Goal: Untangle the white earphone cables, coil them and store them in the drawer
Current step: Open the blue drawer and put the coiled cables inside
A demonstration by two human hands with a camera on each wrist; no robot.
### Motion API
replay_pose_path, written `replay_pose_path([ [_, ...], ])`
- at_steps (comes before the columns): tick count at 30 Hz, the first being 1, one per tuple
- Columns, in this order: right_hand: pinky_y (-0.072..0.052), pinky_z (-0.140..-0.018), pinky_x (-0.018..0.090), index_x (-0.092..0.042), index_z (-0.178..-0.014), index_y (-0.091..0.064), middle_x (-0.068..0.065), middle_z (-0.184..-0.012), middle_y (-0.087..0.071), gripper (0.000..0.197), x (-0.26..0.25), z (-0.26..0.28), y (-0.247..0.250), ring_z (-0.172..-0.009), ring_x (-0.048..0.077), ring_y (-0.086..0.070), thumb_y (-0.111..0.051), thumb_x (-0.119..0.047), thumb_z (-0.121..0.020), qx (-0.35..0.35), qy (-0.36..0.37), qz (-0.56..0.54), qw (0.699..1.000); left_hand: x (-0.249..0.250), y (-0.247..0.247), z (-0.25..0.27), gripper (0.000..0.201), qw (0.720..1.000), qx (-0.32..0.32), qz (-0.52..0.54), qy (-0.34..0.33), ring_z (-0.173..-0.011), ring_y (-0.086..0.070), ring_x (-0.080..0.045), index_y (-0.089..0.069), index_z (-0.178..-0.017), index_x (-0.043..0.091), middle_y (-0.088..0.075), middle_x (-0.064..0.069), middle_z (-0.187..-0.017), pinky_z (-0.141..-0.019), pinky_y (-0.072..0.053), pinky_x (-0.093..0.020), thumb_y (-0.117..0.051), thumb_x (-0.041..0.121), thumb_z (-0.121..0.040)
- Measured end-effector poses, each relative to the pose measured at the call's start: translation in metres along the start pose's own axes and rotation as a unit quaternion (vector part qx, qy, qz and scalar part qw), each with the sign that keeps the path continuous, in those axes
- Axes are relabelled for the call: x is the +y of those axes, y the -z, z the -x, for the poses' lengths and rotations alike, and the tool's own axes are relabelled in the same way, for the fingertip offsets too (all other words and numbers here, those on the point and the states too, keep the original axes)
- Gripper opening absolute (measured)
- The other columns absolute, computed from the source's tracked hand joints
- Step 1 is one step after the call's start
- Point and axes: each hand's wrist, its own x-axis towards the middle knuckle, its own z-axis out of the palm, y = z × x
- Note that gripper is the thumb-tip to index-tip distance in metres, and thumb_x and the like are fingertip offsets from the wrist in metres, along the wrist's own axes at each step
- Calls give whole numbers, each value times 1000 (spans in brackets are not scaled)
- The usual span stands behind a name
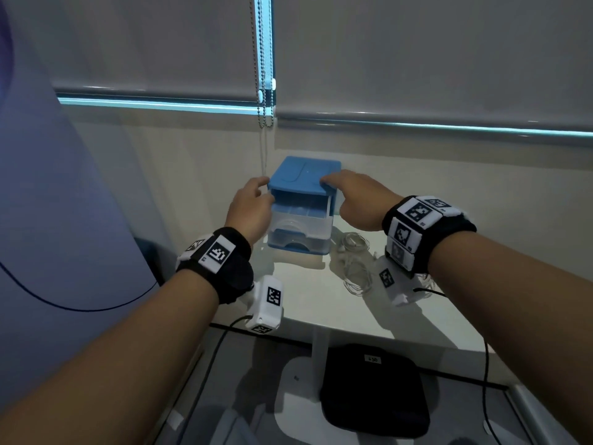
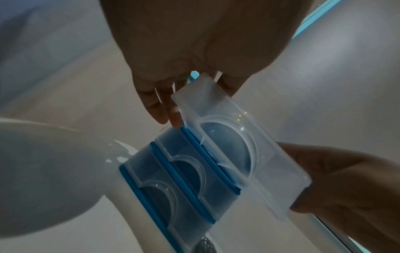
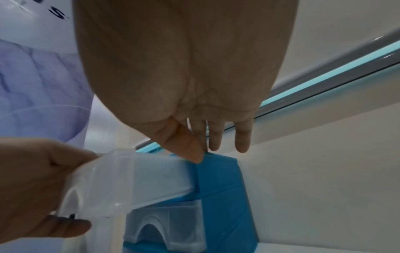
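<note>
A small blue drawer unit with translucent drawers stands at the back of the white table. Its top drawer is pulled partly out. My left hand grips that drawer's front at its left corner; in the right wrist view its thumb lies on top and its fingers underneath. With straight fingers, my right hand rests on the unit's top right edge, the thumb touching the blue rim. White earphone cables lie coiled right of the unit, one bundle behind another.
The unit stands against a wall under roller blinds, with a bead chain hanging just behind it. A black bag lies on the floor below the table's front edge. A large pale purple shape fills the left side.
</note>
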Motion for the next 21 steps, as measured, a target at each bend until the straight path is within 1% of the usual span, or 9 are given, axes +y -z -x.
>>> replay_pose_path([
  [2, -43, -102, 37, -16, -144, -51, 10, -143, -47, 58, 9, 5, -2, -127, 28, -49, -54, 3, -89, 47, 10, -22, 999, -3, 1, -1, 48, 1000, -8, -6, -4, -122, -56, -26, -51, -146, 29, -55, -6, -139, -107, -47, -51, -43, 15, -101],
  [4, -49, -89, 35, -13, -115, -68, 8, -119, -62, 31, 17, 14, -7, -108, 27, -60, -57, -4, -87, 104, 16, -37, 994, -8, 2, -2, 49, 1000, -10, -3, -11, -119, -57, -25, -50, -147, 31, -57, -3, -133, -107, -48, -52, -41, 14, -101],
  [5, -52, -82, 35, -11, -99, -72, 7, -104, -69, 18, 22, 20, -10, -97, 27, -64, -59, -8, -88, 91, 16, -42, 995, -10, 1, -2, 50, 1000, -10, -1, -14, -119, -57, -25, -49, -147, 33, -57, -2, -131, -106, -48, -52, -40, 15, -101],
  [7, -54, -76, 33, -14, -84, -75, 0, -86, -73, 10, 31, 31, -19, -84, 21, -67, -66, -15, -86, -31, 12, -24, 999, -13, -1, 0, 50, 1000, -11, 5, -21, -117, -59, -25, -47, -146, 38, -58, -1, -130, -105, -50, -52, -39, 17, -101],
  [10, -53, -81, 29, -24, -92, -77, -10, -92, -72, 14, 37, 44, -36, -86, 10, -64, -80, -27, -78, -191, 15, 71, 979, -14, -5, 2, 50, 1000, -10, 21, -18, -110, -64, -25, -50, -143, 40, -64, -1, -122, -99, -54, -54, -38, 18, -99],
  [12, -52, -82, 29, -23, -99, -74, -9, -99, -69, 27, 42, 47, -46, -91, 13, -62, -84, -31, -75, -202, 17, 115, 973, -12, -6, 3, 50, 999, -11, 25, -17, -109, -64, -26, -51, -143, 38, -64, -2, -122, -98, -54, -53, -37, 17, -100],
  [15, -54, -83, 34, -16, -96, -72, -2, -100, -69, 23, 46, 45, -58, -93, 21, -64, -80, -28, -78, -194, 32, 163, 967, -11, -6, 5, 49, 1000, -11, 17, -21, -113, -62, -25, -49, -146, 36, -60, -2, -129, -101, -52, -52, -37, 19, -102],
  [18, -45, -68, 31, -14, -80, -66, 2, -82, -63, 11, 48, 42, -64, -77, 25, -55, -68, -23, -87, -177, 57, 203, 961, -10, -4, 6, 50, 1000, -12, 17, -18, -121, -58, -23, -48, -147, 36, -57, 0, -137, -106, -49, -52, -37, 19, -101],
  [21, -31, -59, 32, -15, -68, -48, 3, -69, -43, 27, 48, 42, -68, -69, 26, -38, -56, -20, -94, -179, 94, 237, 950, -10, -3, 7, 51, 1000, -12, 20, -15, -118, -56, -19, -47, -149, 34, -56, 2, -136, -104, -50, -43, -36, 15, -103],
])
